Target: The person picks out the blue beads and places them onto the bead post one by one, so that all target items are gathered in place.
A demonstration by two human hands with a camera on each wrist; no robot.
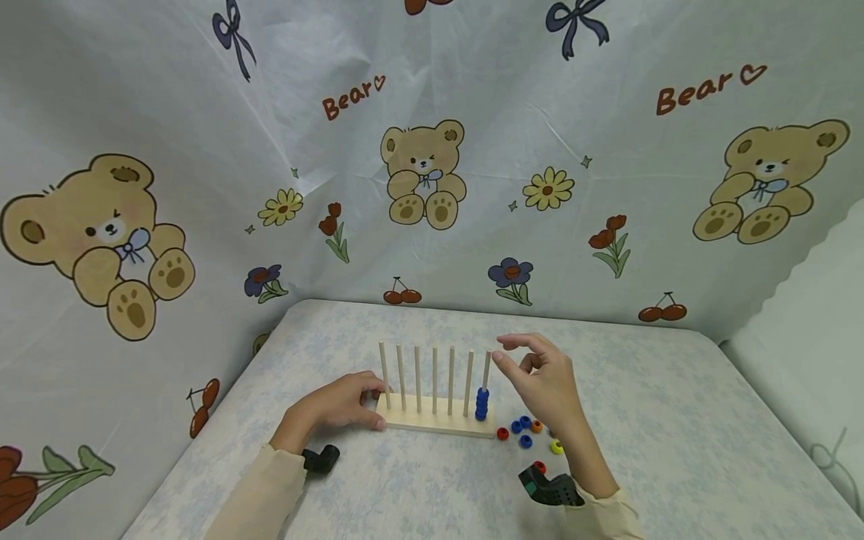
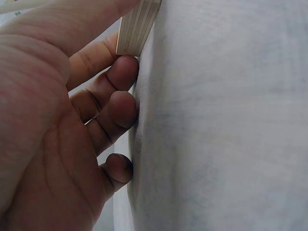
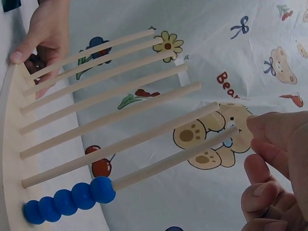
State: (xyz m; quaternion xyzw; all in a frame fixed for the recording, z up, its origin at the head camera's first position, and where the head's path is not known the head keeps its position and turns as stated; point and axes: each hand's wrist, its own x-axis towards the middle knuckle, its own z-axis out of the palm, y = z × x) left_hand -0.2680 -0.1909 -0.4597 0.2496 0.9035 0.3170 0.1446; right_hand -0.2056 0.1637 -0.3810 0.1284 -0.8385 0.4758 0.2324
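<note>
A wooden peg rack [image 1: 435, 424] with several upright pegs stands on the table. My left hand [image 1: 344, 401] grips its left end, thumb at the front edge and fingers behind; the left wrist view shows the end of the base [image 2: 137, 33] between them. Several blue beads [image 3: 67, 202] are stacked at the bottom of the rightmost peg [image 3: 178, 158]; the other pegs are bare. Beside the top of that peg is my right hand [image 1: 543, 382], thumb and index finger apart with no bead showing between them. Its other fingers [image 3: 260, 197] curl loosely.
Loose blue beads [image 1: 526, 442], a red bead [image 1: 502, 433], an orange bead [image 1: 536, 427] and a yellow bead [image 1: 556, 447] lie right of the rack. Another red bead [image 1: 540, 466] lies nearer, by the right wrist camera [image 1: 550, 489]. A bear-print cloth [image 1: 472, 262] hangs behind the table.
</note>
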